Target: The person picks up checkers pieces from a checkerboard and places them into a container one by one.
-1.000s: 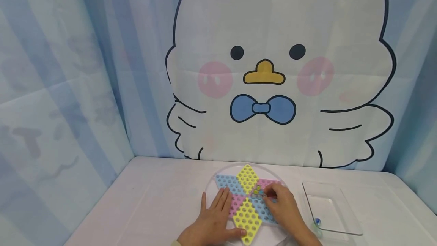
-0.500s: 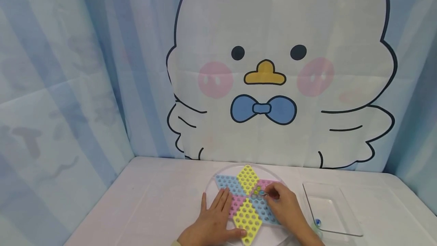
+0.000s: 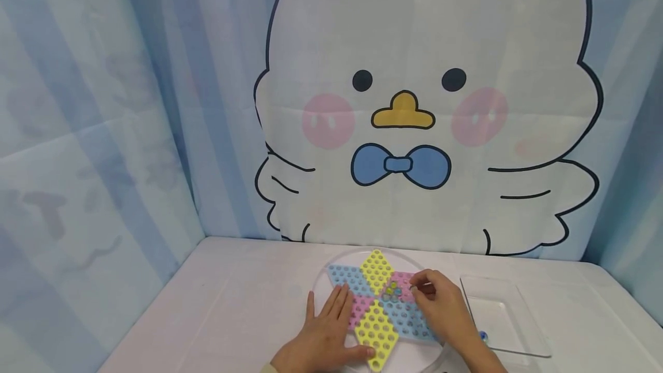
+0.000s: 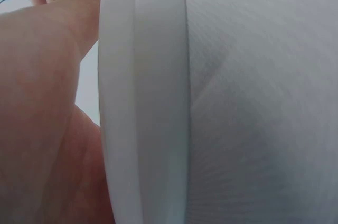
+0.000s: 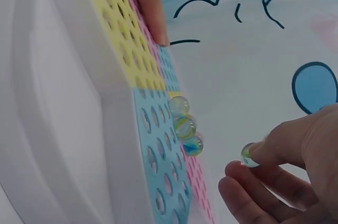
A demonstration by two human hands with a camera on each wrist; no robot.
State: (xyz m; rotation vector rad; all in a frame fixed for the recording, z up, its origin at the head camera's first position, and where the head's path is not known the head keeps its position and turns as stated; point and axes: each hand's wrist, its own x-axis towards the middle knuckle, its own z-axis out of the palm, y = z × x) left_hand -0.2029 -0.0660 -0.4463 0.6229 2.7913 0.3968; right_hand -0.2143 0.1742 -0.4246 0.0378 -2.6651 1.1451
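Note:
A round clear board with a six-pointed star of yellow, pink and blue hole sections, a Chinese checkers board (image 3: 376,332), lies on the table. My left hand (image 3: 328,332) rests on its left side, fingers straight and spread over the pink and blue sections. Several glass marbles (image 3: 391,291) sit clustered in the pink section near the star's middle; the right wrist view shows clear, yellow-green and blue ones. Just right of them, my right hand (image 3: 446,311) pinches a clear marble (image 5: 248,155) with a greenish tint between thumb and fingers, apart from the board.
To the right of the board is a clear rectangular tray (image 3: 518,353), with a blue marble (image 3: 483,336) at its near left corner. Behind the table (image 3: 248,292) hangs a curtain (image 3: 331,200) printed with a white bird. In the left wrist view, a pale band hides much.
My right hand has drawn back a little to the right from the marble cluster, a marble between its fingertips. The blue marble stays in the cluster. My left hand keeps its place.

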